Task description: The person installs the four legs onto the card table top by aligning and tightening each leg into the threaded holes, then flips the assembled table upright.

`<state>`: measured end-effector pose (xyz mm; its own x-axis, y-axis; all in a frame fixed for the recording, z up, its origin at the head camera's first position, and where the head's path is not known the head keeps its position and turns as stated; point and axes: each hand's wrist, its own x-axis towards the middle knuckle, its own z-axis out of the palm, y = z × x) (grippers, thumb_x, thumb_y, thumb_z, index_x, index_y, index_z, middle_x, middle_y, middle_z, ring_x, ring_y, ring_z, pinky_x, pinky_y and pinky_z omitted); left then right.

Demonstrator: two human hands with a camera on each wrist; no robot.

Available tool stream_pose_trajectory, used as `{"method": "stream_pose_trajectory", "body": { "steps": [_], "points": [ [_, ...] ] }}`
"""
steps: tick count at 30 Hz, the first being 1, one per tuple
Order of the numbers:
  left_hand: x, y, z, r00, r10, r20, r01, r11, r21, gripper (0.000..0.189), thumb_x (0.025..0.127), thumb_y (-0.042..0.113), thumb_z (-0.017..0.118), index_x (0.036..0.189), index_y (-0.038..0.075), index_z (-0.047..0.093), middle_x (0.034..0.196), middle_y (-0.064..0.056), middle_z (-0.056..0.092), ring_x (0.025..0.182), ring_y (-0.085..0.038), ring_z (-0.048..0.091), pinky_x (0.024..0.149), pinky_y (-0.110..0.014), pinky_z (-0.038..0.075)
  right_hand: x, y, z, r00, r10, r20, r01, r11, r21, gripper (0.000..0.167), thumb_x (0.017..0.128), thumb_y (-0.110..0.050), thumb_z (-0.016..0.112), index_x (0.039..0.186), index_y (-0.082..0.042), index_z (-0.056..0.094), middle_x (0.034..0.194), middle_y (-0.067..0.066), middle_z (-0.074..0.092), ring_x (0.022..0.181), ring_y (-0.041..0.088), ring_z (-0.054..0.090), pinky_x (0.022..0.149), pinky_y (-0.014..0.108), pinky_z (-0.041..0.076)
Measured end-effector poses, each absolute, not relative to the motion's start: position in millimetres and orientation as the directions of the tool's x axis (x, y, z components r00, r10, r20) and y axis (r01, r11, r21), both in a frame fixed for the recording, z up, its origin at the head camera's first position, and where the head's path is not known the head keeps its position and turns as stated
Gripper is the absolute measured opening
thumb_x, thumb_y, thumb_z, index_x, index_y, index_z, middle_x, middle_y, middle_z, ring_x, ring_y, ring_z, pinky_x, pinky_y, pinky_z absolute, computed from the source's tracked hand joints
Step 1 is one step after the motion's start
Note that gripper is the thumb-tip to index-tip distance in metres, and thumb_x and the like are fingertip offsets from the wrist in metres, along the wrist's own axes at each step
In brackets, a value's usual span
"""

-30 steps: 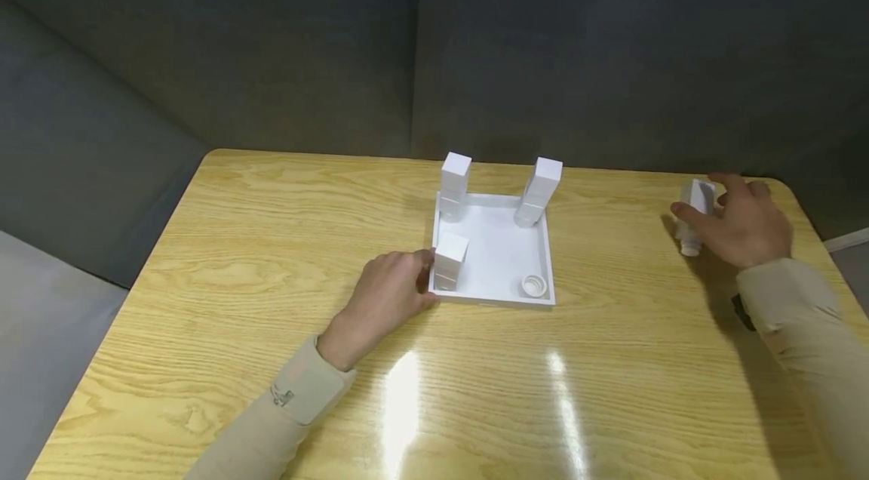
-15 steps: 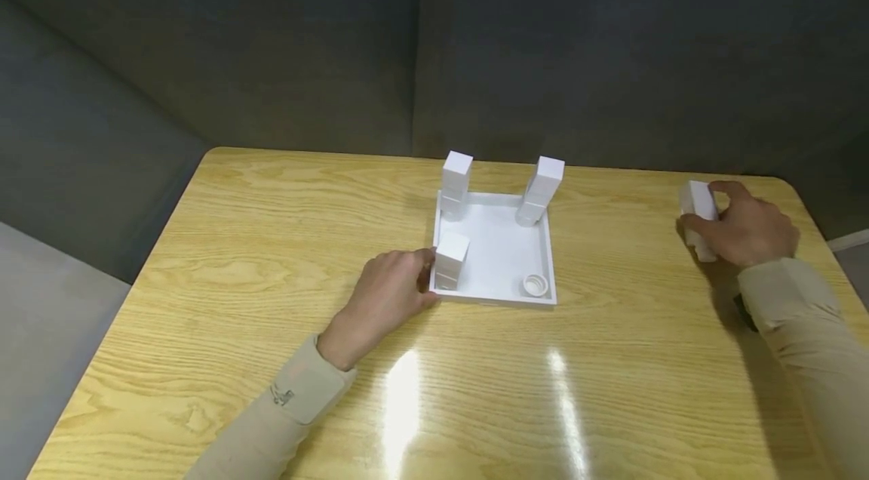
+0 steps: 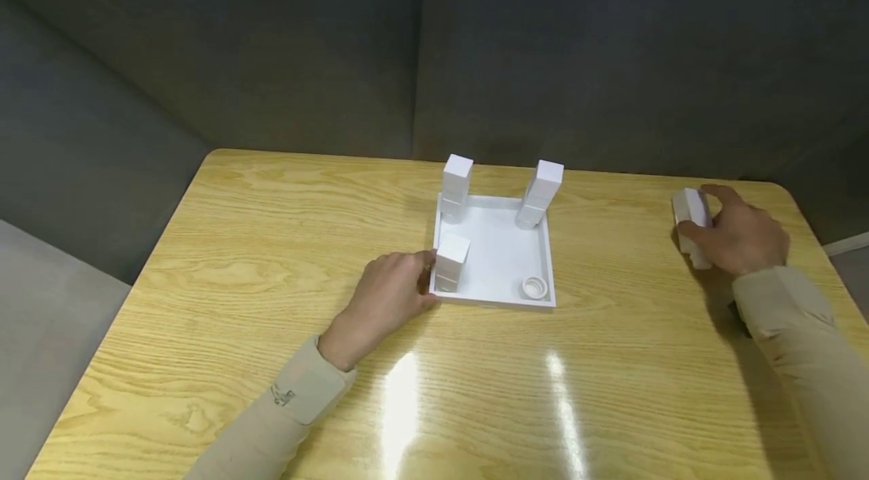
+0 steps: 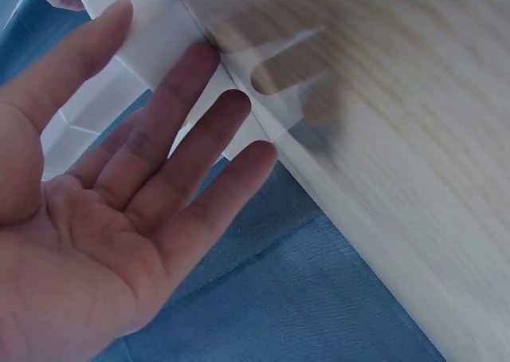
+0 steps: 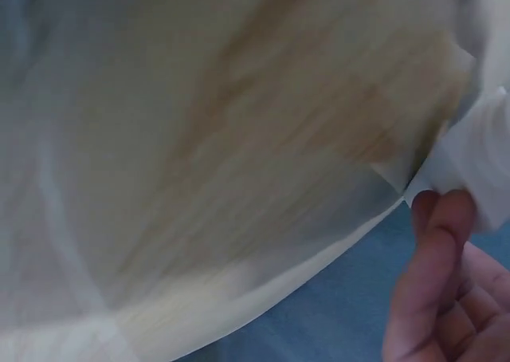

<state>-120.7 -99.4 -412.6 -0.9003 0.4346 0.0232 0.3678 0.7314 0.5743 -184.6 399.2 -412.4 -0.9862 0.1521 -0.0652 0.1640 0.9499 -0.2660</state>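
At the far right of a glossy, yellow wood-grain table [image 3: 271, 238], a person's right hand [image 3: 747, 238] is pinching a white, plastic-looking rectangular block [image 3: 686, 207] with a narrower near end, thumb on one side and fingers on the other. Whether the block is touching the tabletop is impossible to tell. Well apart from it, the left hand [image 3: 383, 295] is resting at the left edge of a shallow, square white tray [image 3: 492, 257], fingers extended and curling around nothing. Three white rectangular columns [image 3: 457, 182] are standing at three of the tray's corners; a white ringed cap [image 3: 535, 287] is occupying the fourth. The block is looking light and stiff, unlikely to dent, though its smooth faces may be proving slippery. Its broad opposing sides are offering the surest hold; the narrower end is giving fingertips less to grasp.
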Motion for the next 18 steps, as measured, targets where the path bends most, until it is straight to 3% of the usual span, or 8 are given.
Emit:
{"method": "stream_pose_trajectory", "body": {
  "steps": [9,10,15,18],
  "points": [
    [-119,-99,-412,-0.903,0.429,0.021,0.362,0.734,0.575,0.064,0.081,0.005,0.098,0.133,-0.015,0.068,0.08,-0.006,0.071,0.069,-0.015,0.058,0.065,-0.032,0.051,-171,376,-399,-0.984,0.166,0.066,0.124,0.9,-0.418,0.08,0.106,-0.037,0.067,0.168,-0.002,0.031,0.108,0.035,0.065,0.078,0.045,0.062,0.064,0.049,0.04],
    [-119,-99,-412,-0.903,0.43,0.023,0.364,0.734,0.574,0.064,0.08,0.005,0.098,0.133,-0.016,0.068,0.08,-0.006,0.071,0.069,-0.015,0.058,0.064,-0.032,0.051,-169,372,-397,-0.982,0.168,0.083,0.115,0.891,-0.439,0.081,0.105,-0.037,0.069,0.169,-0.004,0.031,0.109,0.034,0.065,0.077,0.041,0.062,0.064,0.046,0.041],
    [-120,-99,-412,-0.902,0.431,0.025,0.367,0.736,0.569,0.061,0.081,0.005,0.098,0.131,-0.016,0.069,0.079,-0.006,0.071,0.068,-0.015,0.058,0.064,-0.031,0.051,-160,352,-388,-0.973,0.183,0.143,0.085,0.854,-0.513,0.084,0.102,-0.034,0.075,0.171,-0.011,0.033,0.11,0.026,0.066,0.068,0.002,0.053,0.056,0.026,0.041],
    [-120,-98,-413,-0.903,0.429,0.021,0.364,0.739,0.567,0.061,0.081,0.005,0.098,0.13,-0.016,0.069,0.079,-0.005,0.071,0.068,-0.015,0.057,0.064,-0.031,0.05,-152,341,-382,-0.967,0.195,0.161,0.074,0.826,-0.559,0.084,0.102,-0.031,0.077,0.172,-0.018,0.033,0.108,0.018,0.066,0.067,-0.008,0.049,0.054,0.019,0.041]
  ]
}}
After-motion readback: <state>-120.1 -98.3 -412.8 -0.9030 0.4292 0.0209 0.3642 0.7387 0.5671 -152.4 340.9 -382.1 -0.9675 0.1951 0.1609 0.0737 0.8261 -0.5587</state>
